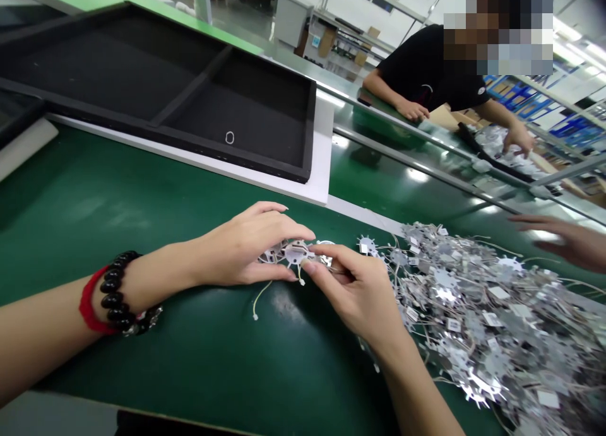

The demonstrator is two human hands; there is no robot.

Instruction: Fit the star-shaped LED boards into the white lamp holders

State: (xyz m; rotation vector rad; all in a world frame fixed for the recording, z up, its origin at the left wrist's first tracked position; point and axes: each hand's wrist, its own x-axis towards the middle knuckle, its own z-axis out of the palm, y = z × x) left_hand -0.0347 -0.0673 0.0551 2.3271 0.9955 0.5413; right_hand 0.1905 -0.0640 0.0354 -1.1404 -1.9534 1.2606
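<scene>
the left hand [241,250] is curving over a tangle of small star-shaped metal plates [296,253], its fingers resting on them from the left, while the right hand [353,291] is pinching the same cluster between thumb and forefinger from the other side. a thin pale wire [262,299] is trailing from the cluster down onto the green bench mat [142,234] below the left hand. a large heap of wired plates [492,316] is lying just right of the right hand. a black-beaded bracelet [113,291] and a red cord [88,303] are circling the left wrist. a black compartment tray [189,89] is sitting ahead of the hands, and a co-worker's hand [563,240] is reaching in beyond the heap.
</scene>
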